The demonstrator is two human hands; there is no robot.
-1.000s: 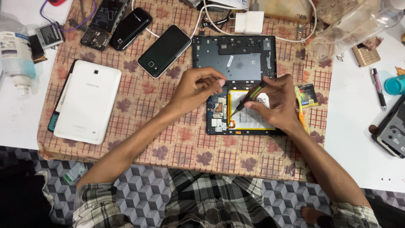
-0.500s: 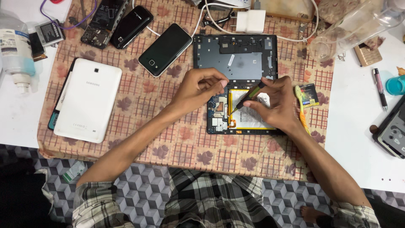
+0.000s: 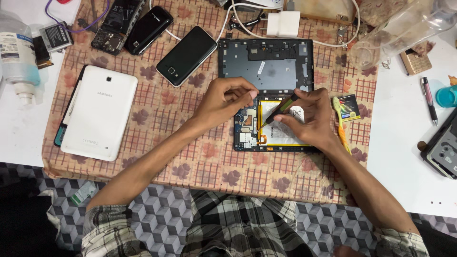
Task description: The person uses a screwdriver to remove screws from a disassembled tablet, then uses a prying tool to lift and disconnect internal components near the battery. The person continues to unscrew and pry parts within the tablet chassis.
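An opened tablet (image 3: 266, 71) lies on the patterned cloth, its dark inner frame at the top and a white battery (image 3: 281, 135) and circuit board (image 3: 246, 128) below. My right hand (image 3: 309, 116) grips a dark screwdriver (image 3: 281, 108) with a green band, its tip pointing down-left at the board beside the battery. My left hand (image 3: 226, 97) rests on the tablet's left edge with the fingers curled together over the board; whether it pinches something small is not visible.
A white tablet (image 3: 97, 112) lies face down at left. Two black phones (image 3: 187, 55) (image 3: 148, 29) and an opened phone (image 3: 116, 24) sit at the top left. A white charger (image 3: 282, 23), yellow toothbrush (image 3: 341, 123), plastic bottle (image 3: 16, 62), pen (image 3: 428, 100) surround the work.
Both hands stay on the opened tablet; the screwdriver tip has shifted only slightly over the board. Nothing else moved.
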